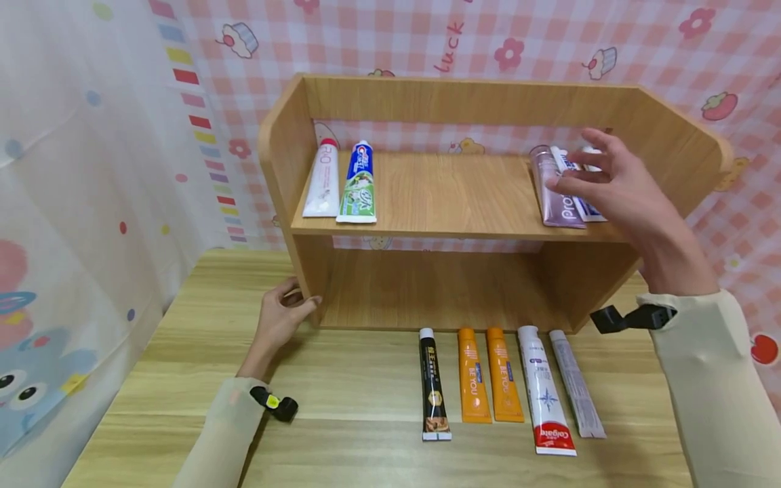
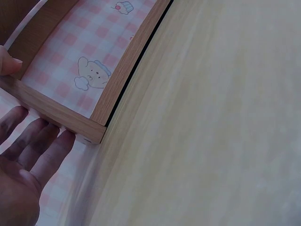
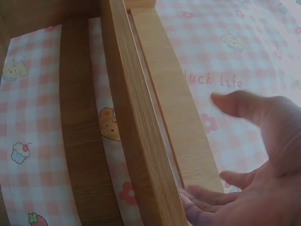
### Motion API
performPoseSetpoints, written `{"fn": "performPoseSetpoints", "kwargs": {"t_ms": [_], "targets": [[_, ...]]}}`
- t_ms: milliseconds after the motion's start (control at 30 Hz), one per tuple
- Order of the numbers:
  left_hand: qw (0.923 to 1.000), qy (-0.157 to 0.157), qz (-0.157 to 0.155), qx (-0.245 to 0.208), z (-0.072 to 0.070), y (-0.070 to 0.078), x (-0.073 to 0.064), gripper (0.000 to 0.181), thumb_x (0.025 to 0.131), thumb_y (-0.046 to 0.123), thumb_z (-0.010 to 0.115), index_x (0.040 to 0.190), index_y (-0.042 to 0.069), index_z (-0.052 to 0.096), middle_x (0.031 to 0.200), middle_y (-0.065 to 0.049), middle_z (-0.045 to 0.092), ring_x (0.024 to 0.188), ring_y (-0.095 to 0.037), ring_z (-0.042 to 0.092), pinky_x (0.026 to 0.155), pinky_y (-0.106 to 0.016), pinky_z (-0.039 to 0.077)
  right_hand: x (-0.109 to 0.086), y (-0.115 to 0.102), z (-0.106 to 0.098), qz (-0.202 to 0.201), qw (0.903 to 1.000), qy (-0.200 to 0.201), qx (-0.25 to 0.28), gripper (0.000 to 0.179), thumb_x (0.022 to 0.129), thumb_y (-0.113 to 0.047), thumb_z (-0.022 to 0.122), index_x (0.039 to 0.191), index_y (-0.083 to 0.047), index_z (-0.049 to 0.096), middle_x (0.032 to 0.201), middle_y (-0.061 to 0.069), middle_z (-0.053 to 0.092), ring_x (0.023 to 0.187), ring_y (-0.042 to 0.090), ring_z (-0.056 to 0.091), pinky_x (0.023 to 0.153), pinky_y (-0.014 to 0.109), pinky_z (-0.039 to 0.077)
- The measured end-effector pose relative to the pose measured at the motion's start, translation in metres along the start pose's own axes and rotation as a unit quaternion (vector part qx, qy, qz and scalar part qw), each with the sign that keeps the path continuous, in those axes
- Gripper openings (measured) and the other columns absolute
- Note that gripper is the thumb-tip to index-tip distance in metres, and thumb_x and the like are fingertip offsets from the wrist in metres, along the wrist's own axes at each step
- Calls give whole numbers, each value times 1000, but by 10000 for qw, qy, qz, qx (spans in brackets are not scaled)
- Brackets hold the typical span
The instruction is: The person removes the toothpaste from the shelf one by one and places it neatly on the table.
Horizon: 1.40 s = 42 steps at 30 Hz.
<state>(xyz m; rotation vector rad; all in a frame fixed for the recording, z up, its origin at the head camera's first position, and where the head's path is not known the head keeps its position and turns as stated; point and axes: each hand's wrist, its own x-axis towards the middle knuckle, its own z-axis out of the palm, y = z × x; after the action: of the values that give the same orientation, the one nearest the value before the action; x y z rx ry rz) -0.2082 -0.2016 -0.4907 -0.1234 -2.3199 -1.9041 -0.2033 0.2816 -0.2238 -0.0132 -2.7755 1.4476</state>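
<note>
A two-level wooden shelf (image 1: 451,193) stands on the table. My left hand (image 1: 281,318) grips its left side panel (image 1: 312,285) low down; in the left wrist view the thumb lies on one side of the wood and the fingers on the other. At the upper right, my right hand (image 1: 625,183) hovers with fingers spread and nothing held. Behind and beside it are a purple toothpaste tube (image 1: 549,193) and a white-and-blue tube (image 1: 560,159), with another pale tube partly hidden by the fingers. The right wrist view shows this hand (image 3: 268,174) beside the shelf wood.
On the upper level's left lie a white tube with a red cap (image 1: 325,179) and a green-and-blue Crest tube (image 1: 358,186). In front of the shelf lie a black tube (image 1: 434,386), two orange tubes (image 1: 473,379), a Colgate tube (image 1: 546,390) and a grey tube (image 1: 576,386).
</note>
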Motion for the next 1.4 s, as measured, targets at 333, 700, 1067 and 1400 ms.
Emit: {"fn": "performPoseSetpoints", "kwargs": {"t_ms": [333,700,1067,1400], "targets": [[10000,44,-33,-2,-5,-2,-1,41,87,6,72,127,-1,65,123,-24,68,100,-1,69,84,-18,58,24,-2,9,-194,9941,-245,-1041,98,93,-40,73,166,-24,9,162,20,37,143,40,39,110,53,42],[9996,-61,-164,-214,-2,-1,0,41,88,2,70,129,-3,64,127,-31,66,98,0,69,83,-18,58,40,-12,27,-127,9911,-42,-1326,95,91,-41,74,164,-11,20,152,25,45,134,41,45,102,49,45],[9999,10,-77,-73,-3,-2,0,41,87,4,73,126,-1,65,126,-25,67,107,-9,70,85,-18,57,51,-20,36,225,9903,179,-1361,91,88,-42,78,158,-6,33,128,22,53,103,28,53,69,23,47],[10000,-56,-39,-29,-3,-3,1,42,87,6,74,128,0,65,129,-24,66,114,-22,69,86,-20,58,52,-20,28,341,9881,-636,-1359,65,94,-41,69,150,-12,53,114,6,50,87,15,49,68,26,41]]}}
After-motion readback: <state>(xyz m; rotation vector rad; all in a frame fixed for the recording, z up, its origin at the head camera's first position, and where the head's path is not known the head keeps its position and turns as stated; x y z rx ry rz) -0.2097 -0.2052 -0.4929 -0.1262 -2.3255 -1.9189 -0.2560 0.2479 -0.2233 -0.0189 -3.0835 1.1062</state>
